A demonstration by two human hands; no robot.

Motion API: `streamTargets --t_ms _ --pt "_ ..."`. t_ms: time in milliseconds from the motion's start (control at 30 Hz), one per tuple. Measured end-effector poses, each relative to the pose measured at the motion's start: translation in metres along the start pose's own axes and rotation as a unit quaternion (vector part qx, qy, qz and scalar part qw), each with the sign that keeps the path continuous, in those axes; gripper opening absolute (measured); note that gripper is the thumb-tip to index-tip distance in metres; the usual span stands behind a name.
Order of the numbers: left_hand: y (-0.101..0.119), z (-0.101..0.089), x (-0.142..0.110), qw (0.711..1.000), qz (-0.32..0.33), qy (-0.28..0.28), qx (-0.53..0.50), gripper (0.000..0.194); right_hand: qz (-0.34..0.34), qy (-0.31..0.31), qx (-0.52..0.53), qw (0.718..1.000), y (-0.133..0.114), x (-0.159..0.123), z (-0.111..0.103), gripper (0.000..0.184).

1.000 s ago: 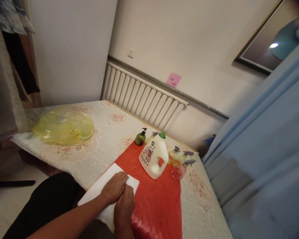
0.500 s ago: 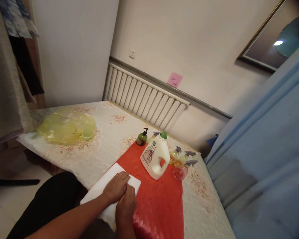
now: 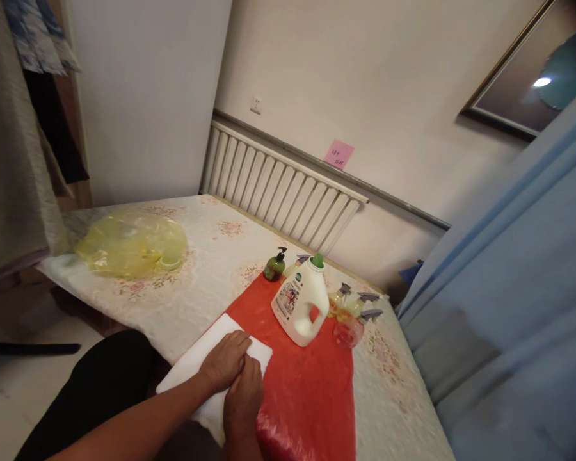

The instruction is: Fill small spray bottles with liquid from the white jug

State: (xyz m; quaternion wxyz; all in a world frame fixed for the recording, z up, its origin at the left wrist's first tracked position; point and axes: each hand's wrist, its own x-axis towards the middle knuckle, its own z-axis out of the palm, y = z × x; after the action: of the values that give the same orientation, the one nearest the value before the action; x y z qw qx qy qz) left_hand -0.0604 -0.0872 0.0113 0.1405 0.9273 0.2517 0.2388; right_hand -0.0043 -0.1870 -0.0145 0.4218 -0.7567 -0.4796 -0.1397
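Here's the folded white towel (image 3: 196, 360), long axis slanting near left to far right, left hand (image 3: 225, 362) lying across its middle, right hand (image 3: 244, 394) touching alongside, fingers half curled, any grip hidden from me

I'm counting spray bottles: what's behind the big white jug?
Behind the white jug, a spray bottle's grey trigger head shows; the jug covers much of its body.

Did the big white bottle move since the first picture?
No: judged by the radiator, the white bottle stays in the same spot; only the view shifts slightly.
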Motion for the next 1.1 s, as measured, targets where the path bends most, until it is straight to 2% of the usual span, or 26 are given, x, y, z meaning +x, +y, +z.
streamTargets --t_ms 333,733,1100 --pt "-0.0026 0.0041 -0.0015 1.000 0.009 0.016 -0.002 0.035 0.003 0.000 0.010 1.000 -0.0010 0.0000 -0.0003 0.031" --pt "-0.0016 0.0009 -0.0007 1.000 0.007 0.007 -0.013 0.035 0.006 -0.006 0.014 1.000 -0.0002 -0.0007 -0.0002 0.032" --pt "-0.0043 0.0053 -0.0006 1.000 0.007 0.003 -0.010 0.035 0.003 0.005 0.015 1.000 0.0001 -0.0005 0.0010 0.033"
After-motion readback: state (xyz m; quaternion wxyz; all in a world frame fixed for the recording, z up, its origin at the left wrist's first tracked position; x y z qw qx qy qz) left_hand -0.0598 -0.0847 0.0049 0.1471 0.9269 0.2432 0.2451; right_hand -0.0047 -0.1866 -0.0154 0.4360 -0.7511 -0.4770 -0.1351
